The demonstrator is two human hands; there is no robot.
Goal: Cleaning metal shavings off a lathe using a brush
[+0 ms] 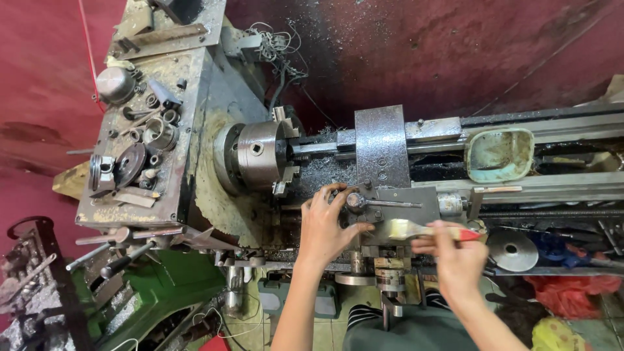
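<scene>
While you work across this lathe, note each item from left to right.

Headstock top (140, 140): loose rings, a domed cap and small fittings lie unsecured. Vibration could walk them off the edge, towards the chuck.

Three-jaw chuck (257, 156): it looks at rest, with projecting jaws just left of your left hand (325, 224). Were the spindle to start, your sleeve-free wrist would still be near enough to be struck.

Swarf bed (318, 172): grey chips are heaped between chuck and carriage; sharp curls could cut bare skin.

Left hand: its fingers (338, 195) are spread and resting on the tool post area (364, 205), clamped on nothing. A slip towards the chips is the likely hazard.

Paintbrush (422, 231): red handle, pale bristles touching the carriage, held crosswise in your right hand (455, 257), whose fingers are closed round the handle. Bristles could flick chips upward at your eyes.

Green-stained tray (499, 155): it sits on the bed ways, well apart from both hands, and could tip if the carriage travels.
</scene>
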